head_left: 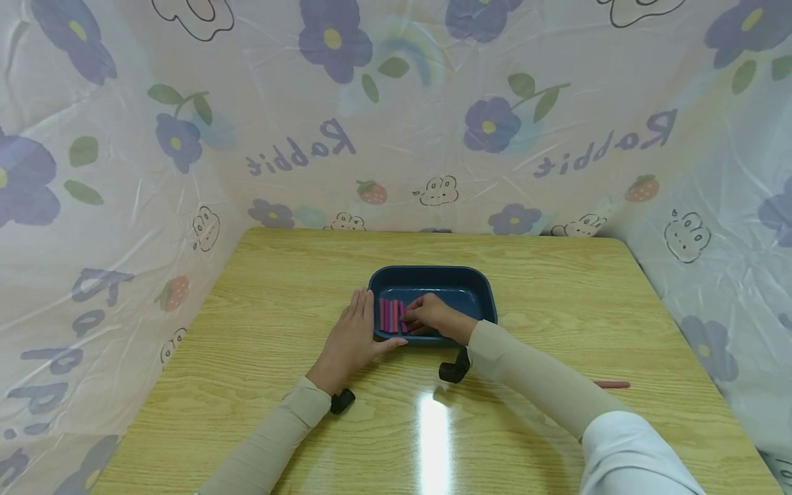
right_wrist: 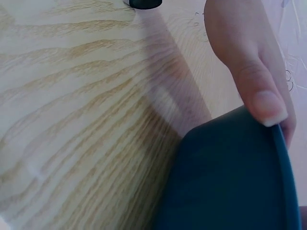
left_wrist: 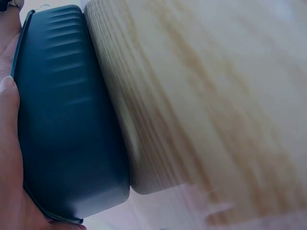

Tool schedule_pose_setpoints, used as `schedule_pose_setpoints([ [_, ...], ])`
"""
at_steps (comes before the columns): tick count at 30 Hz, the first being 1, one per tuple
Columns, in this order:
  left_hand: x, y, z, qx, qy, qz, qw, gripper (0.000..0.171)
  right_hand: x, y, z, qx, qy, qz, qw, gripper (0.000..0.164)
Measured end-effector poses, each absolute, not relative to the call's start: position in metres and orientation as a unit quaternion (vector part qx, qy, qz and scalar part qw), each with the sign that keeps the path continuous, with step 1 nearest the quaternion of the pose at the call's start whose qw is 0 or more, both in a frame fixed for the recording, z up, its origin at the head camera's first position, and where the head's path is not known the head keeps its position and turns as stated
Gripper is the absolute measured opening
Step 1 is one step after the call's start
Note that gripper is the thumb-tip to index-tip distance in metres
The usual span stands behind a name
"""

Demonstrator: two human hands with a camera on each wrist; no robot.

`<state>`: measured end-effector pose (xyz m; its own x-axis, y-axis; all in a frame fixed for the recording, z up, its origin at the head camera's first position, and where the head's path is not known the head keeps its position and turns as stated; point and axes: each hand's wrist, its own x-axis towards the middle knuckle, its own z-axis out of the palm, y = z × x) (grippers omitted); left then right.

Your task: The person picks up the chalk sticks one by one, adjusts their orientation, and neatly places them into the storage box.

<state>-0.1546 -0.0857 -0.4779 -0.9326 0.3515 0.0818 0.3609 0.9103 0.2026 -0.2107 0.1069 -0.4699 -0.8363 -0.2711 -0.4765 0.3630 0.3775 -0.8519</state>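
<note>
A dark blue rectangular tray point(head_left: 460, 300) sits on the table. Inside its left end, several pink, red and purple sticks point(head_left: 390, 315) lie side by side in a row. My left hand point(head_left: 354, 335) is against the tray's left side, fingers straight, with the thumb along the near rim. In the right wrist view the left thumb lies over the rim of the tray point(right_wrist: 225, 177). My right hand point(head_left: 436, 316) reaches into the tray over its near right corner, fingers bent, pinching the rightmost stick of the row; the fingers partly hide this stick.
The wood-grain table point(head_left: 278, 275) is bounded by a patterned curtain point(head_left: 396, 137) at the back and both sides. A reddish stick point(head_left: 612, 384) lies on the table at right, partly behind the right sleeve. Black wrist cameras point(head_left: 454, 368) hang below both wrists.
</note>
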Motion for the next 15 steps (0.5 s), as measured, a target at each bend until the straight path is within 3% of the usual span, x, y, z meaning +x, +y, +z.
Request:
schedule_pose_setpoints([
  [15,-0.1565,-0.0864,-0.479,-0.188,-0.976,-0.107,0.03,0.119,-0.211,0.1033,-0.4709,0.013,0.787,-0.553,0.274,0.025],
])
